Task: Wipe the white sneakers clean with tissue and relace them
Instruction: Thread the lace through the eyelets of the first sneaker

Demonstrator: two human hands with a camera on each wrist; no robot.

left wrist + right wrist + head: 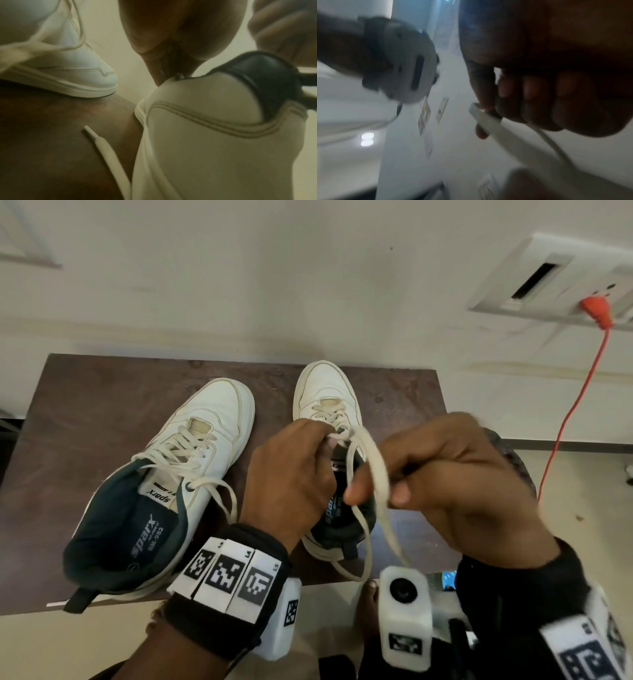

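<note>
Right sneaker (327, 398) stood toe toward far edge of surface (102, 392); left sneaker (191, 446) beside it, laces loose.
Upper eyelets pinched by left hand (291, 470), likely to steady shoe.
Lace (375, 470) gripped by right hand (455, 474), drawn taut for threading.

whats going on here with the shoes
A person is lacing a pair of white sneakers on a dark brown table. The left hand pinches the lace at the upper eyelets of the right sneaker, while the right hand holds a loop of the same lace raised above it. The left sneaker lies untouched beside it, laced but untied, one lace end resting on the table. No tissue is in view.
</note>
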